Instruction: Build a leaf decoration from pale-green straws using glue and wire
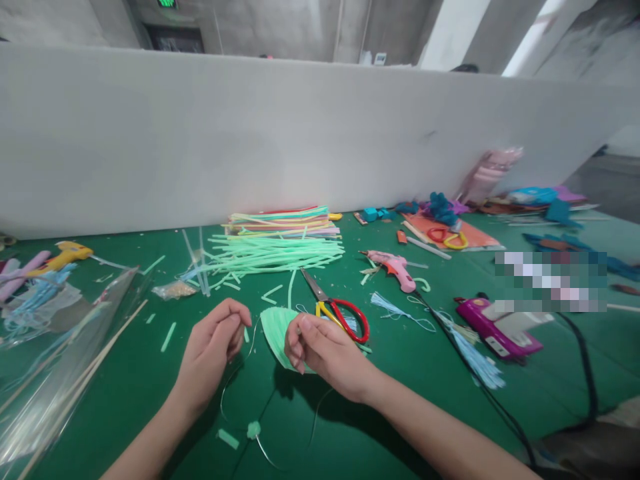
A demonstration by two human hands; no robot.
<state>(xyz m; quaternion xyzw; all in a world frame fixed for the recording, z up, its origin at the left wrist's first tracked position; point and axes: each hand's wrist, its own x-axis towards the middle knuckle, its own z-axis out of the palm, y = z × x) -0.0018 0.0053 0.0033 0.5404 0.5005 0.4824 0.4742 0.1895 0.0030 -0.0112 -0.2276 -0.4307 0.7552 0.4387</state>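
Note:
My left hand (215,350) is closed, thumb against the curled fingers, above the green tabletop. A thin clear thread (223,393) curves down beside it. My right hand (327,353) is also closed in a pinch, and what lies between its fingertips is too small to make out. Behind and partly under it is a fan-shaped mint-green piece (273,333). Another fine strand hangs below the right wrist. A small green flower-shaped piece (254,430) lies nearer to me, a pale wire or thread running from it. Scissors (323,300) with red and yellow handles lie just beyond my right hand.
Mint-green strips (275,253) are piled by the white partition (250,140). A pink glue gun (395,267), blue tassels (470,357) and a magenta device (495,330) with a black cord lie right. Clear plastic sleeves (65,373), sticks and a yellow glue gun (70,255) occupy the left.

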